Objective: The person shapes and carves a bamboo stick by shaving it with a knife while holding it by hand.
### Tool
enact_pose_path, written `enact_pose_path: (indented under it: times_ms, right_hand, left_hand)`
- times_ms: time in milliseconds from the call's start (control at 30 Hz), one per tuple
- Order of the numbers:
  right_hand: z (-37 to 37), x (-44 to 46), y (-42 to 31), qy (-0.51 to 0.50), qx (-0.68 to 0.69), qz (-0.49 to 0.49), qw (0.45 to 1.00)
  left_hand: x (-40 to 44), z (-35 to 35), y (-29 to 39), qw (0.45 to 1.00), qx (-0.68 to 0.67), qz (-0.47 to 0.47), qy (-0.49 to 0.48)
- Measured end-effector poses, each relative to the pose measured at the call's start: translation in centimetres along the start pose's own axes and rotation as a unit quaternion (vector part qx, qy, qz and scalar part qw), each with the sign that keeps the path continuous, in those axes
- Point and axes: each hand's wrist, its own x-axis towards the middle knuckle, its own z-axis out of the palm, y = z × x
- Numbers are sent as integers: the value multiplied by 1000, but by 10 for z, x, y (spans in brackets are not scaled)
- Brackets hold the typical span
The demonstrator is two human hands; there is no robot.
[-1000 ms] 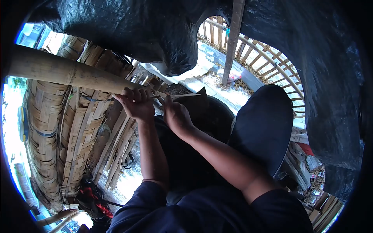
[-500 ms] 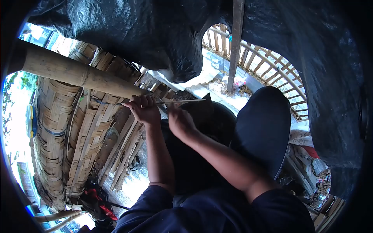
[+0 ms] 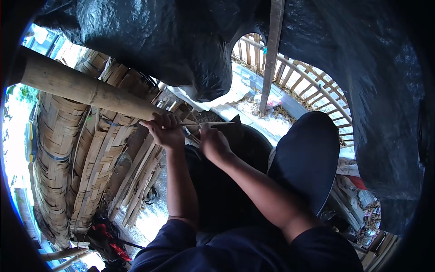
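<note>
My left hand (image 3: 164, 130) is closed around one end of a thin, pale bamboo strip (image 3: 224, 123), with its thumb pointing left. My right hand (image 3: 214, 143) is closed at the strip's middle, a short way right of the left hand, and the strip's free end sticks out past it to the right. Whether my right hand also holds a tool is hidden by its fingers. Just beyond the strip's tip is a dark, pointed flat piece (image 3: 237, 130); I cannot make out what it is. Both hands are above my lap, close to the end of a thick bamboo pole (image 3: 113, 99).
Rolled woven bamboo panels (image 3: 52, 170) stand at the left, beside a stack of split bamboo slats (image 3: 136, 192). Black plastic sheeting (image 3: 149, 41) hangs overhead and at the right. A wooden post (image 3: 270, 59) stands before a curved bamboo fence (image 3: 312, 84). My raised knee (image 3: 310, 145) is at the right.
The view has shifted slightly. My right hand has moved a little relative to the strip, and the strip's free end sits slightly lower. Both hands stay closed.
</note>
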Motion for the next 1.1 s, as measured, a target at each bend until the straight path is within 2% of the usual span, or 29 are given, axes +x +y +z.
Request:
enact_pose_path:
  times_ms: [67,100,133,200,267,333,400,433,467,533,567,667,700,733,833,900,933,1000,1033,1100]
  right_hand:
    - [-6,-5,-20,-6,32,-67,997]
    - [-4,-4,-16,-25,54,-31,998]
    - [-3,0,-11,-53,27,65,996]
    - [-8,5,-2,-62,10,59,996]
    - [0,-1,-14,-26,31,44,998]
    - [-9,-3,-23,-47,21,25,998]
    - [-4,-2,-9,-38,60,97,993]
    - [-7,1,1,-47,19,55,997]
    - [-3,-1,1,-45,20,57,997]
    - [-5,-6,-16,-52,43,65,996]
    - [-6,-10,-19,-31,50,-7,998]
    - [-3,-11,-20,-31,76,-27,996]
    - [4,-9,-7,-48,78,40,995]
    - [0,-4,3,-53,33,57,996]
    - [-10,-3,-6,-79,48,58,994]
    - [-18,-8,-29,-55,102,-64,991]
    - [-11,-7,-22,-56,101,-64,991]
    - [2,-4,-2,-81,36,86,992]
    - [-2,-2,8,-60,22,38,997]
    - [2,-6,-4,-52,30,21,998]
  left_hand:
    - [3,-1,0,1000,-2,3,17]
    - [1,0,-2,1000,-3,1,21]
    - [-2,1,-2,1000,-5,-2,25]
    - [-3,3,-2,1000,-4,-1,9]
    - [-2,6,-1,1000,-3,2,-10]
    - [-5,9,-2,999,-4,-8,-33]
    - [-6,10,-2,1000,-10,-6,-17]
    - [-5,11,-3,1000,-18,-5,-8]
    - [-5,11,-3,1000,-18,-7,-10]
    - [-3,8,-2,999,-11,-10,-33]
    - [-3,7,-2,999,-10,-11,-34]
    - [-2,8,-3,1000,1,-4,-4]
    - [-2,6,-2,1000,-8,-3,3]
    - [-1,4,-1,1000,-18,-3,8]
    - [3,-5,5,1000,1,-6,-15]
    - [3,-3,6,1000,7,-4,-14]
    - [2,-2,6,1000,12,0,-8]
    - [1,-7,8,1000,14,2,4]
    - [2,-8,7,1000,14,3,8]
    - [2,-9,7,1000,7,0,14]
